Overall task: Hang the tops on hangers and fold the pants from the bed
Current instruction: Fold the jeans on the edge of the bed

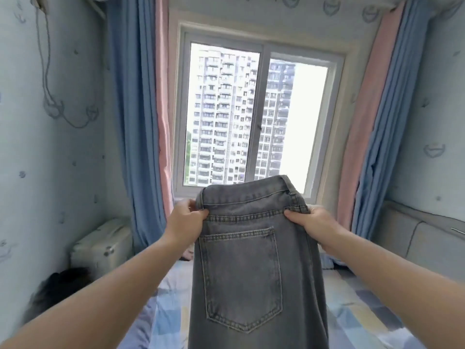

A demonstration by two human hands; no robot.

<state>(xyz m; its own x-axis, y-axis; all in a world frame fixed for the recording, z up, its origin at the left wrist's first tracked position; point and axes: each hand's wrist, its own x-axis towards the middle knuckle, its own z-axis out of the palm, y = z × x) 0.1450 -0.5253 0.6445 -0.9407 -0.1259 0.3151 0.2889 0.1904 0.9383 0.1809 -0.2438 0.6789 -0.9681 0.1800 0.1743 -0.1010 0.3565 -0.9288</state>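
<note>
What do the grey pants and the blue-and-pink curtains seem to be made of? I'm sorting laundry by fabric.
Grey pants: likely washed denim, judging by the faded matte surface, contrast topstitching and patch pocket. Blue-and-pink curtains: probably a smooth woven synthetic with a slight sheen along soft vertical folds; exact fibre unclear.

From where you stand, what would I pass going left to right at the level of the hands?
White case by the wall → blue curtain → left hand → grey jeans held up by the waistband → right hand → grey headboard.
</note>
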